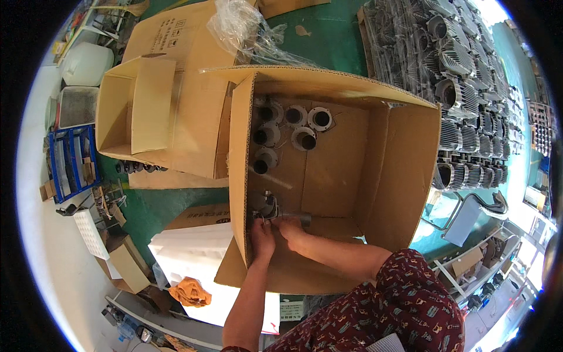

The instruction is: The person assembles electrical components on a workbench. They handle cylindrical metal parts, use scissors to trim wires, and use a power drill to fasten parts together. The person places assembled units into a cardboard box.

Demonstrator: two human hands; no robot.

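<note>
Both my hands reach down into a large open cardboard box (404, 164), near its front left corner. My left hand (262, 237) is closed at the lower end of a shiny metal part (268, 205) beside the left wall. My right hand (288, 229) meets it from the right, fingers curled in at the same spot; the fingertips and what they grip are partly hidden. Just beyond the right hand a grey metal cylinder (303, 219) shows in part. Several flanged metal cylinders (320, 119) stand upright on the box floor at the far left, their dark round openings facing up.
Left of the box lie a large flattened carton (193, 53) and a smaller open carton (114, 111). Clear plastic film (237, 26) drapes over the back. White foam (187, 252) with an orange cloth (190, 292) sits front left. Finned metal housings (457, 88) are stacked at right.
</note>
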